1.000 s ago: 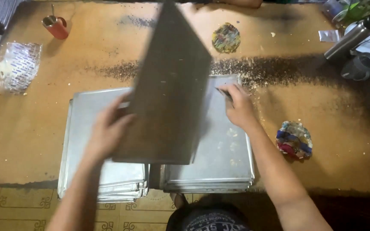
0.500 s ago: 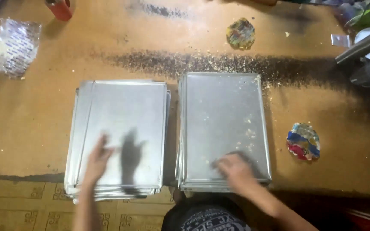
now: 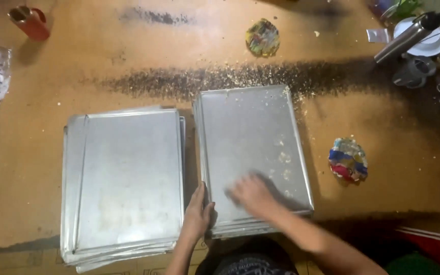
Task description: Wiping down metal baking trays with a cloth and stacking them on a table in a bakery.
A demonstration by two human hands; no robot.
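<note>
Two stacks of flat metal baking trays are laid side by side on a worn brown table (image 3: 128,61), and both hands are found at the near edge of the right-hand stack (image 3: 253,142). The left hand (image 3: 198,211) is set against that stack's near left corner, in the narrow gap beside the left-hand stack (image 3: 123,178); the fingers are curled loosely around the edges, as though the trays were being steadied or squared. Whether a tray is actually gripped cannot be told, since the fingertips are hidden by the edge. The right hand (image 3: 253,194) is laid palm-down and spread flat on the top tray, blurred by motion, with nothing enclosed in it; pale crumbs (image 3: 283,159) are scattered on the metal just beyond its fingers, so a wiping or pressing contact is judged likely.

The left-hand stack is fanned unevenly, its lower trays jutting out at the near edge. Beyond the hands a dark band of spilled grit and crumbs (image 3: 220,79) is spread across the table. To the right of the right hand a colourful crumpled wrapper (image 3: 348,160) is seen, well apart from the trays; another wrapper (image 3: 263,37) lies far beyond them.
</note>
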